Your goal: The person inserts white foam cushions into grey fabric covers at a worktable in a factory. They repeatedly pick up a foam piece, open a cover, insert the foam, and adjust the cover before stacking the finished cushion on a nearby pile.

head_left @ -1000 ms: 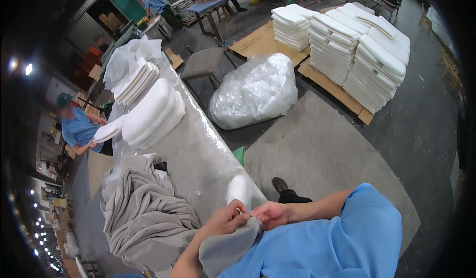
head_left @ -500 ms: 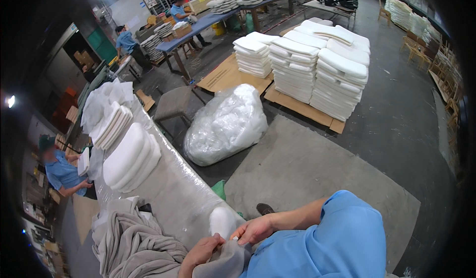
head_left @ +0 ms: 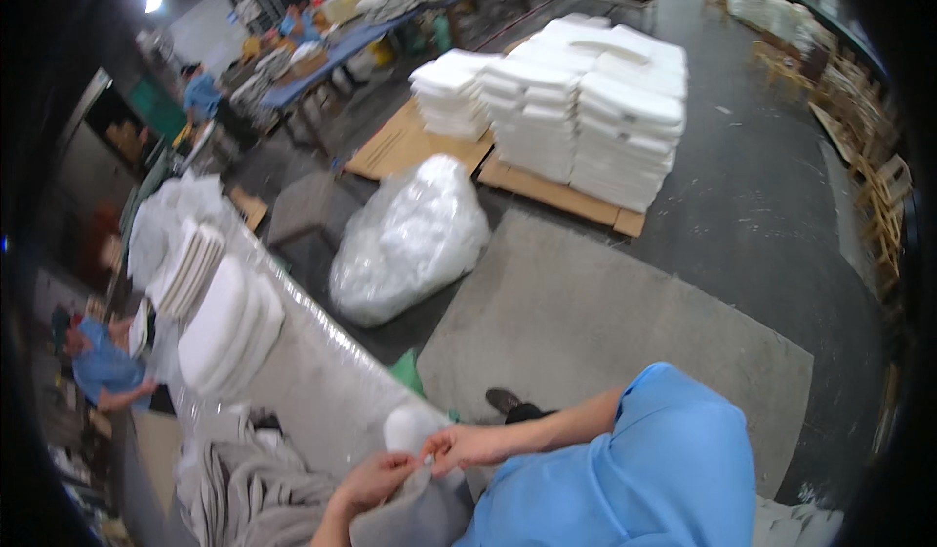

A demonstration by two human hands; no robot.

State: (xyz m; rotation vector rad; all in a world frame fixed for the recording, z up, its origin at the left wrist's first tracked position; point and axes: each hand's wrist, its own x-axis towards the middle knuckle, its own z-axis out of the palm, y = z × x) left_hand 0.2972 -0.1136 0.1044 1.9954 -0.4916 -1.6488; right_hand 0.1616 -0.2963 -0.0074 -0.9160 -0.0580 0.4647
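Observation:
A grey fabric cover (head_left: 415,516) lies close to my body at the table's near end, partly around a white foam pad (head_left: 408,428) whose rounded end sticks out beyond it. My left hand (head_left: 379,479) pinches the edge of this cover. Right beside it, my right hand (head_left: 465,447) is closed at the same edge, thumb and fingers together. A tiny white piece shows at the right fingertips, too small and blurred to name. To the left lies a heap of grey fabric covers (head_left: 256,493).
White foam pads (head_left: 229,327) stand on the plastic-covered table (head_left: 337,391). Beyond it sit a clear plastic bag (head_left: 410,244) of white material and tall stacks of white pads (head_left: 586,108) on cardboard. At the left, a co-worker (head_left: 109,357) holds a pad.
The view has swung, so the surroundings sit farther left and the picture is blurrier. Both hands stay together at the cover's edge; the left hand's fingers now reach straighter toward the right.

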